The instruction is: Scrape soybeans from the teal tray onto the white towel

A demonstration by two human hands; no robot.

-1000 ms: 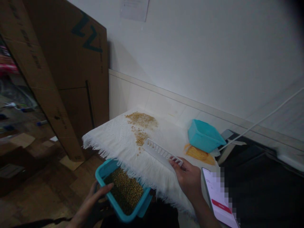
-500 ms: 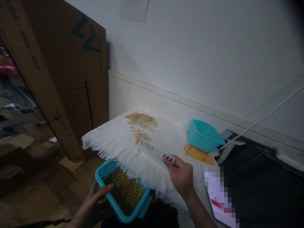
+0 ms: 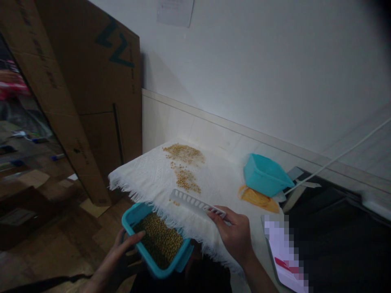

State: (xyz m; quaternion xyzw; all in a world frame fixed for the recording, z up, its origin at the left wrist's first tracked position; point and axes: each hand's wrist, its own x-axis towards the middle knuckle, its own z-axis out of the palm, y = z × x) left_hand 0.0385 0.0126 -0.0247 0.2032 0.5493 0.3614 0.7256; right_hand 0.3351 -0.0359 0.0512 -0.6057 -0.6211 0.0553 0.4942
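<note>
Left hand (image 3: pixel 124 250) grips the near tub (image 3: pixel 161 272) by its left rim, thumb over the edge. The tub is just below the fringed edge of the cloth (image 3: pixel 145 171); what bears it from underneath cannot be told. Right hand (image 3: pixel 234 232) is closed on one end of a white slotted strip (image 3: pixel 193 206), held aslant over the cloth near its front edge. Contact between strip and cloth: unclear.

Tub contents: plenty of yellow beans (image 3: pixel 165 236), with a darker green mass along the left side, nature not clear.

Progress (judged): gathering the beans looks partly done, not complete. Outstanding on the cloth: a far patch (image 3: pixel 183 153), the widest; a nearer patch (image 3: pixel 185 181) just beyond the strip; a few loose beans (image 3: pixel 174 202) by the strip's left end, close to the fringe. The far patch lies well apart from the strip.

Aside: a second tub (image 3: pixel 267 177) stands to the right, an orange item (image 3: pixel 258 198) just beside it.
</note>
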